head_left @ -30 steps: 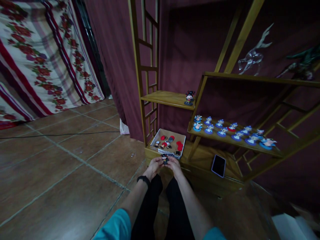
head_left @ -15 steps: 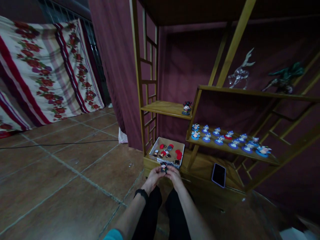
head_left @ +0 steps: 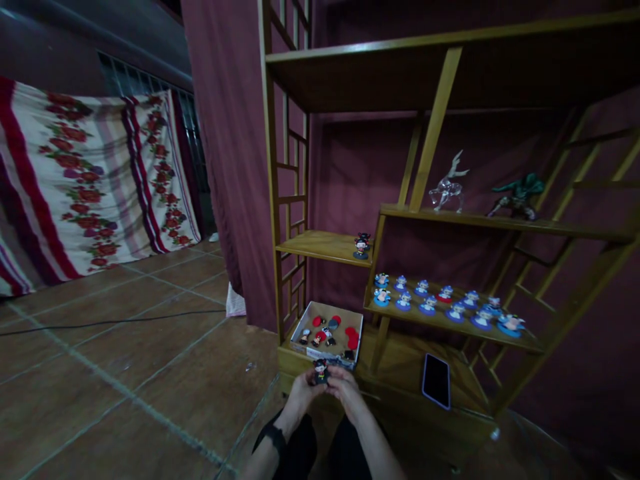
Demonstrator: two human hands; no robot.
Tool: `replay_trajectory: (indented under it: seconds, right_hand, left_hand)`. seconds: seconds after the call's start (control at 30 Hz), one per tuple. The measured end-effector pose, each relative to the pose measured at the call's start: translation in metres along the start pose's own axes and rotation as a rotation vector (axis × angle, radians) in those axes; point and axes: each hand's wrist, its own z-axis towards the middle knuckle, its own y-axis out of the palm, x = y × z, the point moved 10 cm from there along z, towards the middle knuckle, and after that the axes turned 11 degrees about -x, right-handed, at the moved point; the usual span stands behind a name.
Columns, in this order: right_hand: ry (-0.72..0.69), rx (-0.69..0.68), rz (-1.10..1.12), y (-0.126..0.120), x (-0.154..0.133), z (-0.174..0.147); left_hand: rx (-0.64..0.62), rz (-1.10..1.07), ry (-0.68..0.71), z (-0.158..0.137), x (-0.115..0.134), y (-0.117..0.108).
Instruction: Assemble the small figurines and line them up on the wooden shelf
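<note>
Head view: dark-haired figurine upright, just off the near edge of box.
L hand: grip pinching figurine's L side.
R hand: grip pinching its R side; exact finger contact's prob. too small to tell.
Box: L end of bottom shelf, w/ red pieces & small figures.
L shelf: similar doll by R edge, another behind.
R shelf: two rows of mostly blue-based figures.
Phone: bottom shelf, toward R end.
</note>
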Motion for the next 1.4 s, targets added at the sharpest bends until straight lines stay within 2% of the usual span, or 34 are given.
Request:
replay_trajectory:
  seconds: [0.13,0.27,0.43,0.57,0.8,0.97,1.07,1.13,1.23,1.3,1.4]
  right_hand:
    - [0.004,-0.037,-0.016,0.003,0.0,0.0]
    - [0.017,-0.062,-0.022,0.006,-0.001,0.0]
    - [0.007,-0.076,-0.008,0.004,-0.003,-0.004]
    - [-0.02,-0.036,-0.018,-0.006,-0.005,-0.005]
    - [0.005,0.042,-0.023,-0.02,-0.005,-0.001]
    - [0.012,0.037,-0.028,-0.03,0.002,0.003]
    - [-0.003,0.058,-0.048,-0.043,0.006,0.005]
    - [-0.01,0.095,-0.059,-0.049,0.002,0.005]
    - [-0.019,0.124,-0.093,-0.037,-0.028,0.005]
    - [-0.12,0.071,-0.148,-0.006,-0.075,0.008]
    - [-0.307,-0.059,-0.287,0.061,-0.164,0.012]
  left_hand:
    - [-0.013,0.032,0.043,0.0,0.004,0.001]
    - [0.0,0.103,0.027,-0.002,0.008,-0.003]
    - [0.012,0.181,0.018,-0.001,0.034,-0.019]
    - [0.007,0.235,0.058,0.01,0.085,-0.038]
    - [-0.003,0.283,0.126,0.035,0.211,-0.07]
    - [0.002,0.369,0.2,0.05,0.297,-0.078]
    - [0.001,0.417,0.239,0.057,0.331,-0.077]
    - [-0.009,0.397,0.237,0.061,0.34,-0.073]
    - [-0.044,0.327,0.235,0.066,0.342,-0.065]
    - [-0.043,0.282,0.274,0.067,0.341,-0.061]
    - [0.019,0.228,0.327,0.065,0.34,-0.063]
